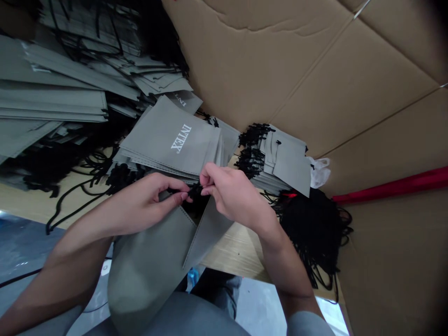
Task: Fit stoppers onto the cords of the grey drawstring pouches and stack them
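Observation:
Both hands meet over the table's front edge at the ends of a black cord (pixel 194 190). My left hand (pixel 157 198) pinches the cord from the left, and my right hand (pixel 224 186) pinches it from the right, a short gap between them. Below them hangs a grey fabric pouch (pixel 150 266), its opening near the cord and its lower part over my lap. Just behind my hands lies a stack of grey pouches (pixel 168 135), the top one printed INTEX. The exact shape of the cord between my fingertips is too small to make out.
Large piles of grey pouches (pixel 52 100) with black cords fill the left. At the right on the wooden table (pixel 234 252) are another pouch stack (pixel 292 163), a bundle of black cords (pixel 308 224) and a white plastic bag (pixel 319 172). Cardboard walls (pixel 273 60) stand behind.

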### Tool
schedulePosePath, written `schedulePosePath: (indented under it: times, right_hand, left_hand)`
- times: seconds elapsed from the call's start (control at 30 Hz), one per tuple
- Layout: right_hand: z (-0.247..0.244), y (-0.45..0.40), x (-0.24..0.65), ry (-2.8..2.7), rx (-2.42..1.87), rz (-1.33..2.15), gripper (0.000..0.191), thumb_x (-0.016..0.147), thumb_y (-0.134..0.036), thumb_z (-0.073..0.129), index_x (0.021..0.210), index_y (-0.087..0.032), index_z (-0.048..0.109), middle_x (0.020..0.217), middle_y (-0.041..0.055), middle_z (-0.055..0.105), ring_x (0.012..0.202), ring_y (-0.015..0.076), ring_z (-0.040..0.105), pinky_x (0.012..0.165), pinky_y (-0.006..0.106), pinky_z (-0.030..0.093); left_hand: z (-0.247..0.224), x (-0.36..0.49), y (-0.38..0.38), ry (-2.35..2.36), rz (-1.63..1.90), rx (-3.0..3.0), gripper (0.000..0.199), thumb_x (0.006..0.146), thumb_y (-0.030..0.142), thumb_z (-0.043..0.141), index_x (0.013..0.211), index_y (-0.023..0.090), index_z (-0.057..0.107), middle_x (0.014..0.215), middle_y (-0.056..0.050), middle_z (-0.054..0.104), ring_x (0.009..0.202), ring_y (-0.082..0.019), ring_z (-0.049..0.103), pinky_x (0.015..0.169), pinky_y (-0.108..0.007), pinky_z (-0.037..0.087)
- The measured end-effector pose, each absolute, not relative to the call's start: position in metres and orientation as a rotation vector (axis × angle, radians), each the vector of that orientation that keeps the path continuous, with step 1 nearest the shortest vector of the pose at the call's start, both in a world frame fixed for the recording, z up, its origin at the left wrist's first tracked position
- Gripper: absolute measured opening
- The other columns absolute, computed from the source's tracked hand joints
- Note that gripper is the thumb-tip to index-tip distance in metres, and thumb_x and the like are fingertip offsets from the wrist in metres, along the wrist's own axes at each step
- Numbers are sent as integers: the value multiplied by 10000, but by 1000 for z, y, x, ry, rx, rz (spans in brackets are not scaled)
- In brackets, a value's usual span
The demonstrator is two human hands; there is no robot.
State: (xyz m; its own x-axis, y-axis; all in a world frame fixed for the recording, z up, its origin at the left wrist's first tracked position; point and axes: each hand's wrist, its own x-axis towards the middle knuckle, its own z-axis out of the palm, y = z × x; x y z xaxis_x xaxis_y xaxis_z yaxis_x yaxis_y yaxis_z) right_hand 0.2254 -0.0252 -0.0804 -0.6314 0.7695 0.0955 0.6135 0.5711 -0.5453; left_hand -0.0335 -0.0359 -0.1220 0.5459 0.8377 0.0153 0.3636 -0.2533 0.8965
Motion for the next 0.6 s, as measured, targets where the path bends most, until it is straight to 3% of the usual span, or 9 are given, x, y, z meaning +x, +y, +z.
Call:
schedulePosePath:
  times: [0.23, 0.4, 0.6]
  right_hand:
    - [-81, -23, 222, -2562, -1093, 488, 367, 987, 106, 649, 1066, -196, 843, 976, 46, 858, 956, 214, 782, 902, 327, 574]
    - [-82, -23, 221, -2566, -1074, 419, 335, 1022, 80, 683, 1073, -192, 872, 975, 56, 874, 946, 217, 783, 908, 330, 576]
    - [-74, -24, 224, -2585, -1106, 541, 344, 1021, 77, 650, 1055, -197, 855, 997, 47, 887, 970, 203, 800, 908, 303, 564]
  left_hand:
    - [-122, -36, -35, 985, 621, 1876, 310, 1085, 429, 671, 1059, 241, 916, 777, 11, 839, 565, -134, 557, 545, -227, 463]
    - [-121, -37, -35, 986, 611, 1869, 326, 1088, 445, 665, 1088, 235, 915, 915, -23, 904, 713, -175, 708, 587, -230, 509]
    - [-124, -36, -35, 1047, 572, 1897, 406, 1094, 531, 641, 1111, 239, 921, 918, -25, 905, 665, -168, 678, 558, -239, 487]
